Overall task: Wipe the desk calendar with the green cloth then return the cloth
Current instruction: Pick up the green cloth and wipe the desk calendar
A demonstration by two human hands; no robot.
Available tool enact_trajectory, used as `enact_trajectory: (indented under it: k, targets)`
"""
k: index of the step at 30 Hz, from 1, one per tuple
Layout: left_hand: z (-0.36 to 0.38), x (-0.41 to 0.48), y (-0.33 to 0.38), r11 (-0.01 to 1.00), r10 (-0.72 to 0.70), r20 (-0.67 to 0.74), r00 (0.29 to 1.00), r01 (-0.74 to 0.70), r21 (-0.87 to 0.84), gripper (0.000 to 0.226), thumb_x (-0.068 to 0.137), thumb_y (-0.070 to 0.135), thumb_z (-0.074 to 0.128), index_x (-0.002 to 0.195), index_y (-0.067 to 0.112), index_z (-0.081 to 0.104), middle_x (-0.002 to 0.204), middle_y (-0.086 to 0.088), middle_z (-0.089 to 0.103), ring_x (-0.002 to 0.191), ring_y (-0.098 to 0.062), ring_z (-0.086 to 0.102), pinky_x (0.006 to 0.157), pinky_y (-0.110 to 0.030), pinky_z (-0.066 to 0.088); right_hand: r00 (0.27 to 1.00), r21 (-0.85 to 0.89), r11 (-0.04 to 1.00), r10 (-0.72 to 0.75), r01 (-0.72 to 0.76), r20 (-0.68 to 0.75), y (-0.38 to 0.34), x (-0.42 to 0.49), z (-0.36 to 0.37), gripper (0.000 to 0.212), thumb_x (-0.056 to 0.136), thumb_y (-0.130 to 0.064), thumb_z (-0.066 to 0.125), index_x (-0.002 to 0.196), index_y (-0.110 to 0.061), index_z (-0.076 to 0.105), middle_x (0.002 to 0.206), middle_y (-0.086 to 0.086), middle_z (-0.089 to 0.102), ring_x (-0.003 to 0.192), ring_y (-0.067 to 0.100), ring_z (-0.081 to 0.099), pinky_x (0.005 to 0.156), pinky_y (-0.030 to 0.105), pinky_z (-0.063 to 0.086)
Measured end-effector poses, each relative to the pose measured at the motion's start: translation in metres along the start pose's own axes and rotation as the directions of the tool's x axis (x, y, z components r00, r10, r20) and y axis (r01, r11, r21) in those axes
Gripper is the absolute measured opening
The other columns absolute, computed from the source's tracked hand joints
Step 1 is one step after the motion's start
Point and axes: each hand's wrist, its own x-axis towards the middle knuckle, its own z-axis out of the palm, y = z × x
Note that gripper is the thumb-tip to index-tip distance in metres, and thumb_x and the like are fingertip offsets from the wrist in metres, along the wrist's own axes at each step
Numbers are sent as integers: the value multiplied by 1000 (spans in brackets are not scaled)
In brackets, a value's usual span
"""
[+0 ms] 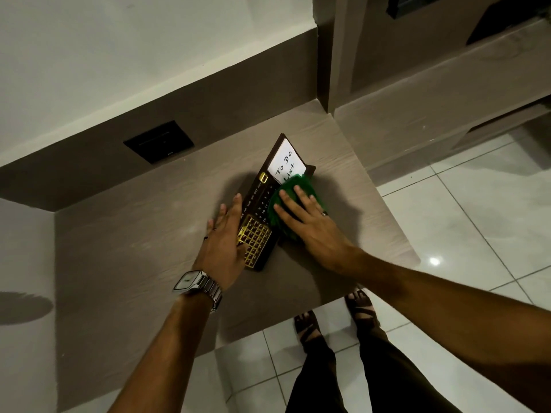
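A dark brown desk calendar [259,198] with gold month and date frames and a white "To Do List" card lies tilted on the beige wood-grain desk [134,239]. My right hand [307,222] lies flat on the green cloth [301,186], pressing it onto the calendar's right side, just below the white card. My left hand [226,239], fingers spread, rests against the calendar's left edge and lower gold grid and steadies it. A silver watch sits on my left wrist.
A black wall socket [159,141] is set in the brown back panel behind the desk. The desk's right and front edges drop to a white tiled floor [462,234], where my sandalled feet stand. A lower shelf unit [447,93] runs at the upper right.
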Motion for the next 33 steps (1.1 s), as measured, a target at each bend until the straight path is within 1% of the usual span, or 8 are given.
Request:
enact_trajectory:
  k: [4, 8, 15, 19, 22, 25, 30, 33]
  targets:
    - [1, 1, 0, 999, 41, 8, 999, -42, 14, 103, 84, 2, 61, 145, 32, -15, 156, -2, 3, 137, -11, -10, 113, -37, -6, 987, 69, 986, -146, 150, -58, -24, 0, 3, 84, 87, -12, 61, 153, -24, 11, 161, 4, 3, 148, 31, -4, 113, 55, 7]
    - [0, 1, -2, 999, 48, 13, 999, -48, 15, 100, 84, 3, 60, 147, 29, -14, 157, -3, 4, 139, -11, -9, 115, -37, -5, 978, 98, 988, -104, 123, -182, -20, 26, -16, 79, 82, 0, 51, 152, -20, 22, 162, 8, 17, 149, 32, 2, 112, 57, 20]
    - [0, 2, -3, 999, 50, 19, 999, -51, 19, 104, 84, 5, 62, 140, 36, -20, 154, 2, -1, 139, -12, -9, 113, -36, -8, 997, 45, 997, -61, 64, -52, -4, -1, -1, 85, 87, -13, 69, 153, -24, 17, 161, 3, 3, 148, 30, -3, 114, 57, 9]
    - [0, 3, -4, 997, 76, 15, 997, -77, 22, 103, 83, 3, 62, 143, 33, -17, 153, 3, -1, 139, -12, -7, 113, -37, -5, 963, 34, 967, -248, 252, -103, -19, 0, -1, 78, 84, -14, 71, 150, -19, 30, 159, 9, 19, 147, 36, 10, 114, 57, 18]
    - [0, 2, -3, 997, 71, 14, 997, -71, 21, 101, 83, 3, 61, 147, 28, -12, 156, 1, 1, 139, -13, -7, 114, -39, -3, 941, -42, 961, -276, 273, -196, -17, 22, -15, 74, 81, -12, 65, 148, -19, 34, 157, 12, 29, 146, 36, 14, 113, 57, 13]
    - [1, 2, -3, 999, 39, 4, 999, -39, 14, 103, 84, 4, 62, 144, 34, -15, 145, 9, -7, 135, -12, -10, 113, -39, -4, 960, -83, 974, -223, 212, -169, 5, 26, -25, 75, 80, -9, 66, 148, -21, 35, 158, 11, 28, 146, 36, 15, 108, 59, 10]
    - [2, 3, -2, 999, 36, 5, 999, -36, 4, 104, 83, 2, 61, 138, 40, -19, 145, 9, -8, 134, -11, -11, 109, -37, -8, 997, 39, 999, 25, -22, -77, 1, -5, -4, 79, 87, -8, 67, 151, -28, 24, 159, -1, 3, 146, 25, -6, 109, 57, 4]
    - [2, 3, -2, 999, 36, 5, 999, -36, -17, 105, 82, 0, 62, 141, 39, -16, 144, 9, -6, 133, -11, -9, 110, -38, -6, 990, 248, 964, 119, -98, -72, -31, -12, 0, 76, 86, 2, 62, 150, -25, 30, 161, 2, 12, 147, 25, -4, 113, 63, 20]
